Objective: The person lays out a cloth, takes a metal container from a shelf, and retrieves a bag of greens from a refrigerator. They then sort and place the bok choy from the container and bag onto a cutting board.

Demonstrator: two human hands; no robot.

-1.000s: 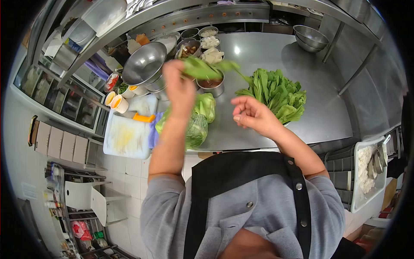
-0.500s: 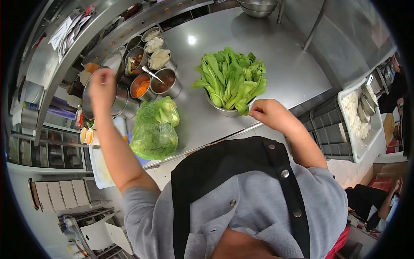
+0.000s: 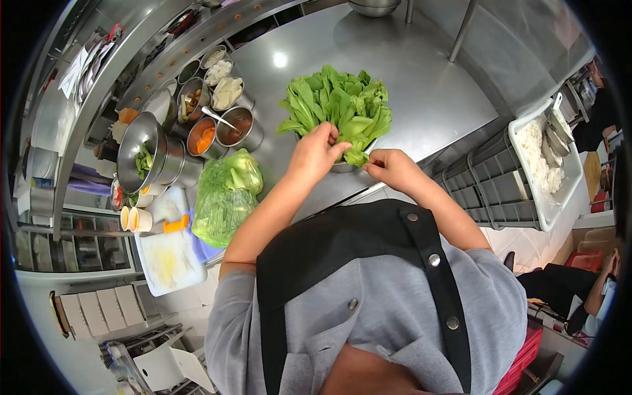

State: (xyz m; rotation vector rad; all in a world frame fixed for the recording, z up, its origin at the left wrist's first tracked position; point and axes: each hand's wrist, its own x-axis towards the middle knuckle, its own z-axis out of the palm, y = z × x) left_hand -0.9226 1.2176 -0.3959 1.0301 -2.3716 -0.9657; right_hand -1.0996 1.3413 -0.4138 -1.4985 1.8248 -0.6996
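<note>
A bunch of leafy greens (image 3: 336, 99) fills a metal bowl (image 3: 343, 168) at the counter's front edge. My left hand (image 3: 315, 157) is at the front of the bunch, its thumb and fingers pinched on the leaves. On the right, my right hand (image 3: 395, 168) pinches a leaf hanging over the bowl's rim; the fingertips partly hide what they hold. Left of my left forearm lies a leafy head of lettuce in a clear plastic bag (image 3: 227, 197). Farther left, a wide steel bowl (image 3: 158, 174) contains a few green pieces.
Steel containers, one with orange slices (image 3: 205, 139) and one with a spoon (image 3: 220, 118), line the counter's left. A white cutting board (image 3: 172, 263) lies at the lower left. On the right, a white tub (image 3: 573, 178) rests by a grey crate (image 3: 484, 191). A person's hand (image 3: 615, 260) shows far right.
My left hand has moved right, from over the wide steel bowl to the leafy greens. My right hand stays by the rim. The view has shifted slightly.
</note>
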